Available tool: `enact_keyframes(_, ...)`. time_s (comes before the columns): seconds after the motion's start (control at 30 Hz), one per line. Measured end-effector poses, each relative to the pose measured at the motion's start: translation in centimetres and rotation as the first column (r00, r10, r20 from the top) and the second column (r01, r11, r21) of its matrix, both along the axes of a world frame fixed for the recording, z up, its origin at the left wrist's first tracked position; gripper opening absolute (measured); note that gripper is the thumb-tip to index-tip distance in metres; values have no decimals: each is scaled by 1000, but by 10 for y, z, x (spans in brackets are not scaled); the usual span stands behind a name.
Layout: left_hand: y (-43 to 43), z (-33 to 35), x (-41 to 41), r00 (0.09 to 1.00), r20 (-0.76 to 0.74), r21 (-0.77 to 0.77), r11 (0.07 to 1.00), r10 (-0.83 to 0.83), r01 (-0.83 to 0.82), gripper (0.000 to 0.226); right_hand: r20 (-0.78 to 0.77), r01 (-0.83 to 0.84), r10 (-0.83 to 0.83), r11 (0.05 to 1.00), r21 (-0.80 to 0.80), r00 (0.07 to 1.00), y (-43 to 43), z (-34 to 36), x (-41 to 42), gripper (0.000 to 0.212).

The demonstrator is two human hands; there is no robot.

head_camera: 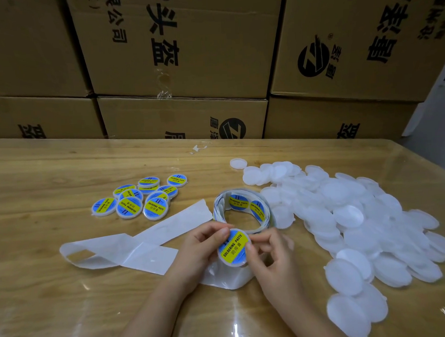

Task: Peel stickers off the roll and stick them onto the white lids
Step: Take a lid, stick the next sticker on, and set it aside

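We pinch a round white plastic lid (234, 249) with both hands (203, 242) (271, 253), smoothing its blue-and-yellow sticker (233, 246). Next we likely set it among the labelled lids (138, 198).

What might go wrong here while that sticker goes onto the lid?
The sticker could set crooked or creased on the lid, since the left hand and right hand pinch it only at the edges. The loose backing strip runs under the hands and might drag the roll. The right forearm, close to the pile of plain lids, may scatter them.

Blue-yellow stickered lid (234, 248) beside sticker roll (241, 211), white lids (353, 220) heaped right
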State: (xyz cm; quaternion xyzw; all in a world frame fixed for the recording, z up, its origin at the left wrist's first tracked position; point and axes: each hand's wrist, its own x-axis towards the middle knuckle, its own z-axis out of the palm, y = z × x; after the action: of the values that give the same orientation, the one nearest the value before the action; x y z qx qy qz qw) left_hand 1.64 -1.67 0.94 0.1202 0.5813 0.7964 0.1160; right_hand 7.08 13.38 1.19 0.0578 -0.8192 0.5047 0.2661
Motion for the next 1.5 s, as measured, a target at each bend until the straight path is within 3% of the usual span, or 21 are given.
enact_keyframes(0.13, 0, -2, -1, 1000, 6, -14, 1000, 26, -26, 28, -74, 50, -37, 982, 181, 997, -2, 1, -2, 27)
enact_keyframes(0.3, 1, -3, -3, 996, -32, 32, 996, -79, 80, 51, -143, 159, -145, 982, 97, 979, 4, 2, -3, 22)
enact_keyframes(0.47, 3, -2, 1, 995, -74, -59, 996, -70, 66, 30, -94, 168, -165, 985, 30, 982, 7, -2, -4, 19)
enact_keyframes(0.63, 0, -4, -2, 995, -82, -107, 993, -49, 40, 27, -55, 125, -121, 990, 62, 991, 5, -6, -5, 22)
enact_keyframes(0.8, 1, -3, -1, 997, -79, -65, 998, -21, 16, 23, -129, 118, -99, 982, 148, 987, 3, -5, -7, 27)
enact_keyframes(1.03, -3, 1, -4, 986, -36, 6, 987, 161, -161, 24, -129, 114, -90, 975, 189, 988, 7, -6, -10, 24)
enact_keyframes(1.13, -16, 5, -14, 921, -6, 31, 921, 388, -388, 13, -103, 109, -89, 973, 204, 991, 8, -7, -11, 25)
enact_keyframes(1.27, -48, 5, -27, 743, -13, 8, 743, 670, -669, 8, -95, 123, -99, 947, 296, 991, 8, -8, -11, 17)
enact_keyframes(1.4, -73, 0, -36, 576, -41, -41, 575, 816, -817, 6, -145, 162, -114, 911, 380, 983, 7, -9, -10, 19)
enact_keyframes(1.5, -82, -4, -40, 505, -41, -99, 500, 862, -861, 22, -145, 168, -121, 910, 379, 982, 8, -9, -10, 21)
